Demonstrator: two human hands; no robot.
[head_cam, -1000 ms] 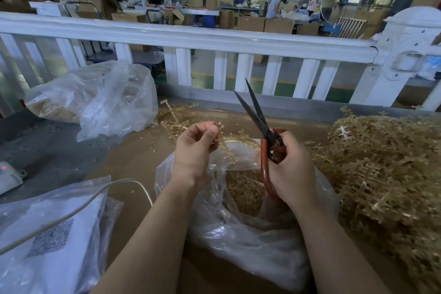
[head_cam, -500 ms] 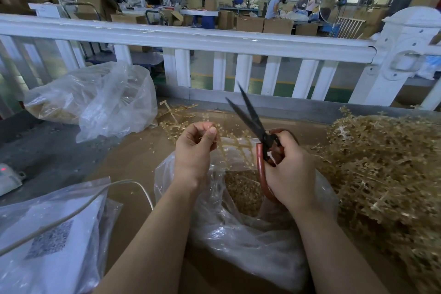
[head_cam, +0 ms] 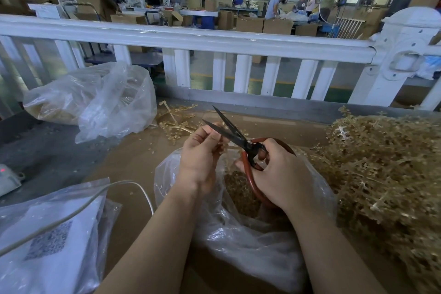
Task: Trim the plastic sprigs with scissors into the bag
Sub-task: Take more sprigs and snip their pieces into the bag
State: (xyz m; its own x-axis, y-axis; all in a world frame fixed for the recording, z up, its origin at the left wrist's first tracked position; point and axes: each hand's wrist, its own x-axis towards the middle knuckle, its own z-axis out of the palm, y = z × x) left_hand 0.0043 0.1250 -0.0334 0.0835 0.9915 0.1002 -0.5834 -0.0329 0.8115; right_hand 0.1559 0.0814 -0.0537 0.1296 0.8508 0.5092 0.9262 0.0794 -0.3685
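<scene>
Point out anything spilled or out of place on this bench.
Loose sprigs and small trimmed bits lie scattered on the bench beyond the open bag, not inside it. Otherwise nothing stands out.

The sprig pinched in the left hand [head_cam: 200, 157] is almost wholly hidden behind its fingers [head_cam: 210, 137], so its shape cannot be told. The right hand [head_cam: 284, 174] covers much of the scissors' [head_cam: 241, 141] red handles. The sprig heap [head_cam: 386, 174] on the right is cut off by the picture's edge, as is the near-left bag [head_cam: 47, 246]. The far workers [head_cam: 276, 5] are too small to make out.
</scene>
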